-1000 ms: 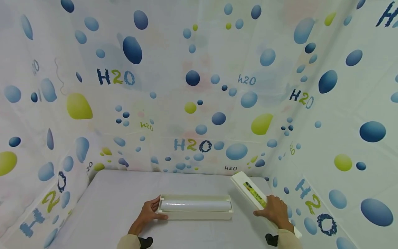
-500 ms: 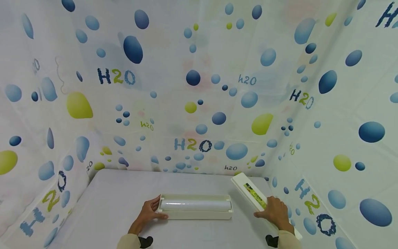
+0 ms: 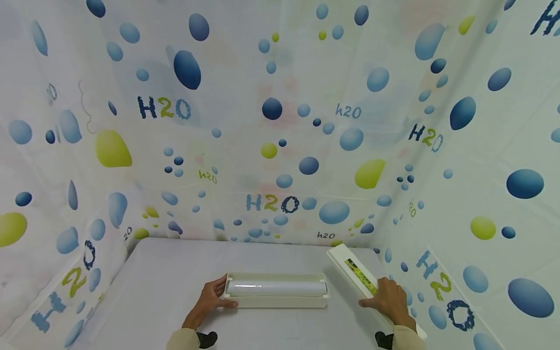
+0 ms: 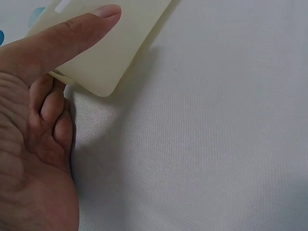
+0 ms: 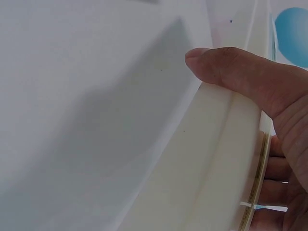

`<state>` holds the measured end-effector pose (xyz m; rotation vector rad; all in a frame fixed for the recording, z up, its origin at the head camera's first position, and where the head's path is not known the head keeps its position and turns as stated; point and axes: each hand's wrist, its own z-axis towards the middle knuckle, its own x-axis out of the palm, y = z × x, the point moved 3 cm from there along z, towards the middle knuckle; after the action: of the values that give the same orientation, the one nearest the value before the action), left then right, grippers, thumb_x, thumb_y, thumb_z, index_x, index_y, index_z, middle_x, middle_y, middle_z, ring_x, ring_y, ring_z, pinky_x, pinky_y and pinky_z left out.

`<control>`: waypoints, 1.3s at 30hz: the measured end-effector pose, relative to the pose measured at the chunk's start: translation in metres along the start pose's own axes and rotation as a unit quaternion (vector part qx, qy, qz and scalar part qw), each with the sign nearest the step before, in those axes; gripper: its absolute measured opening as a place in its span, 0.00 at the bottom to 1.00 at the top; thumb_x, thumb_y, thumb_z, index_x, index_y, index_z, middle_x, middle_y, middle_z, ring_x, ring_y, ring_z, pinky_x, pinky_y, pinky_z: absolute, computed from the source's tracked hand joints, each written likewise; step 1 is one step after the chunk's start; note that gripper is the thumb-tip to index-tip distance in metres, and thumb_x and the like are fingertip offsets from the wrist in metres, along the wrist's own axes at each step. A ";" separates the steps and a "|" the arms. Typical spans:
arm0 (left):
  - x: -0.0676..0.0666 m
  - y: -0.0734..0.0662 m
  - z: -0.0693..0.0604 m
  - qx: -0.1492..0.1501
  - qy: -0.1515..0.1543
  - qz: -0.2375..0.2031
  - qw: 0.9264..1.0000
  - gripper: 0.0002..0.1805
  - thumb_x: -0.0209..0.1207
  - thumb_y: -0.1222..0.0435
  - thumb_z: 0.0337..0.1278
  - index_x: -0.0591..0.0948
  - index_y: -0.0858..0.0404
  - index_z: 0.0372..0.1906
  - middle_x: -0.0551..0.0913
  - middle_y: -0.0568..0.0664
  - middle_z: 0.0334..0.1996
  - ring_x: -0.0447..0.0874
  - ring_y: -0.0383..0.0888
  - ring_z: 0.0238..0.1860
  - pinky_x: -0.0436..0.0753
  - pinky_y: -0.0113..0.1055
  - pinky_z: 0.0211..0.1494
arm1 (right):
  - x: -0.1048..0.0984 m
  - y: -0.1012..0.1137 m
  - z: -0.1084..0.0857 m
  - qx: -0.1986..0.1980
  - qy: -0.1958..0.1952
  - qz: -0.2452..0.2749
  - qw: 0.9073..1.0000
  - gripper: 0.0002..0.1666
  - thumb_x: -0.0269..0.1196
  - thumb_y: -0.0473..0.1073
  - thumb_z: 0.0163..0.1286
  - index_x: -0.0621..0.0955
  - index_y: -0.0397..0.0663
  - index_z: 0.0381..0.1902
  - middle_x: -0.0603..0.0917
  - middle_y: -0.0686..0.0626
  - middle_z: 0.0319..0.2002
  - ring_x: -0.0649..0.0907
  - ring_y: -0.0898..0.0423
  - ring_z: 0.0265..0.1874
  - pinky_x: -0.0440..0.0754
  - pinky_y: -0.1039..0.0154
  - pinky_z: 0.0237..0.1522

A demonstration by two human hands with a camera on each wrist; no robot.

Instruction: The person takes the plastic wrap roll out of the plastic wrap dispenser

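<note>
A long cream-white box (image 3: pixel 280 303) lies lengthwise on the table, its top uncovered. Inside it sits a roll of shiny clear film (image 3: pixel 280 288), probably cling film. My left hand (image 3: pixel 210 297) grips the box's left end, thumb along the front wall; in the left wrist view the thumb lies on the box's pale side (image 4: pixel 108 62) with the other fingers behind. Off to the right, my right hand (image 3: pixel 388 297) holds a long white lid (image 3: pixel 340 253) aslant, bearing a green-and-yellow label (image 3: pixel 359 275). The right wrist view has the thumb across the lid's cream surface (image 5: pixel 216 144) and fingers along its far edge.
A white cloth-covered table (image 3: pixel 175 257) spreads under both hands. Behind it and at both sides hang white curtains (image 3: pixel 236 97) printed with blue and green drops and H2O lettering. The lid's far end reaches near the table's back right corner.
</note>
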<state>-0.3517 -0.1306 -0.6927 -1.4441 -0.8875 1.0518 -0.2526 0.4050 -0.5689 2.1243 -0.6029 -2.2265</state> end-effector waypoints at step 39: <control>0.000 -0.001 -0.001 0.001 0.003 -0.005 1.000 0.61 0.84 0.77 0.41 0.60 0.82 0.81 0.63 0.74 0.81 0.67 0.73 0.81 0.76 0.48 0.81 | 0.010 0.000 -0.007 0.011 0.006 0.018 1.000 0.41 0.89 0.63 0.39 0.83 0.36 0.34 0.81 0.48 0.24 0.78 0.52 0.24 0.73 0.62 0.23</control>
<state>-0.3509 -0.1307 -0.6920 -1.4385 -0.8887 1.0405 -0.2467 0.4005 -0.5789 2.1184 -0.6627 -2.1971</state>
